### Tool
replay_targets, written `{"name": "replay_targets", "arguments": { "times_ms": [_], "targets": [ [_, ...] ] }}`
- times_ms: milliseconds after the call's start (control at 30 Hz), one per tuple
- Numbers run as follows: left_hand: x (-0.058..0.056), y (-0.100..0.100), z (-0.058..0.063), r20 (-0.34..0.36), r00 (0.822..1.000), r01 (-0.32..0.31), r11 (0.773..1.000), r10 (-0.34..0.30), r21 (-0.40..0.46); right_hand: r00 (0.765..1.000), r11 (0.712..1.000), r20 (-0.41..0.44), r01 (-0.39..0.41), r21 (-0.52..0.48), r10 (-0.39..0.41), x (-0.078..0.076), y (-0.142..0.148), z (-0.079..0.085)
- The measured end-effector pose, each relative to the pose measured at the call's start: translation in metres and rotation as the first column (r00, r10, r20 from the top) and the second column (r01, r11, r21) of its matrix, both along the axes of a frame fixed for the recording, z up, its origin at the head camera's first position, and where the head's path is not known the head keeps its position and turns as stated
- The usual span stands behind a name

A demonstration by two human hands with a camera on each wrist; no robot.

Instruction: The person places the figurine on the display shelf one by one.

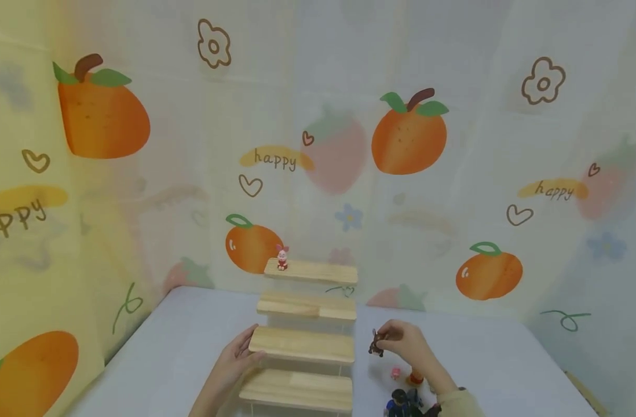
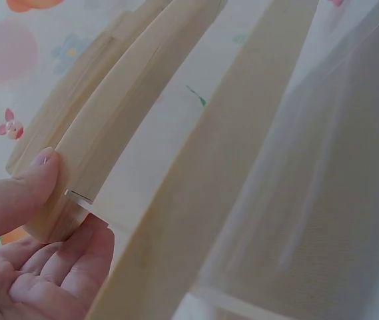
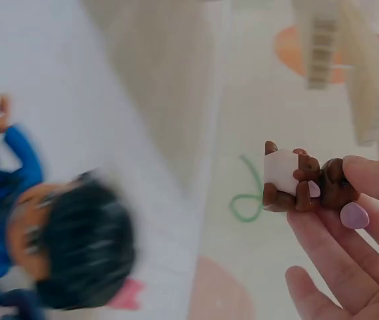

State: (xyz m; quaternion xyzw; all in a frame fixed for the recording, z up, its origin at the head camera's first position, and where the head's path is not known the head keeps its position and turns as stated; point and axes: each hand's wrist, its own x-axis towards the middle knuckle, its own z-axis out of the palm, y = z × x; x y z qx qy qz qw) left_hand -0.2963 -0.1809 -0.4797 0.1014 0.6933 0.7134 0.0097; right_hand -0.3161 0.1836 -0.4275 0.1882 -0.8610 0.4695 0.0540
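Observation:
A stepped rack of light wooden boards stands in the middle of the head view. My left hand [image 1: 230, 364] grips the left end of its third board from the top [image 1: 303, 343]; in the left wrist view the thumb lies on one face and the fingers curl beneath. Right of the rack, my right hand [image 1: 409, 346] pinches a small brown figurine [image 1: 376, 344] above the table. The right wrist view shows this figurine [image 3: 286, 177] lying sideways between thumb and fingers, with a pale patch and a pink-lilac ear-like part. A pink piglet figurine [image 1: 282, 259] stands on the top board [image 1: 323, 271].
Below my right hand, a dark-haired figure in blue [image 1: 398, 402], a small pink piece [image 1: 395, 373] and a red-and-orange figure [image 1: 415, 377] are on the white table [image 1: 485, 359]. Part of that group is hidden by the right forearm. A fruit-printed curtain [image 1: 318, 69] hangs behind.

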Motion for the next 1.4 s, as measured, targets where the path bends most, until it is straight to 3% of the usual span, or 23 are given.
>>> {"name": "replay_targets", "arguments": {
  "times_ms": [200,533,733,867,1100,1400],
  "targets": [
    [-0.002,-0.003,0.002,0.000,1.000,-0.023,1.000,0.023,0.021,0.999,0.999,-0.037,-0.035,-0.022,0.034,-0.007,-0.011,0.022],
    [0.000,-0.014,0.006,-0.020,0.999,-0.043,0.998,0.042,-0.039,0.995,0.992,-0.073,-0.080,-0.101,0.073,-0.020,-0.032,0.054],
    [-0.003,-0.016,0.004,-0.051,0.998,-0.050,0.998,0.048,-0.042,0.995,0.993,-0.089,-0.046,-0.112,0.036,-0.029,-0.044,0.072],
    [-0.002,-0.011,0.000,-0.041,0.999,-0.020,1.000,0.019,-0.021,0.996,0.993,-0.093,-0.007,-0.122,-0.004,-0.029,-0.048,0.075],
    [0.003,-0.001,-0.005,-0.004,1.000,0.014,1.000,-0.014,0.013,0.995,0.985,-0.095,-0.007,-0.173,-0.009,-0.027,-0.061,0.074],
    [0.002,0.004,0.002,-0.015,1.000,0.021,0.999,-0.020,0.045,0.999,0.982,-0.047,0.016,-0.186,-0.025,-0.040,-0.087,0.082]
  ]
}}
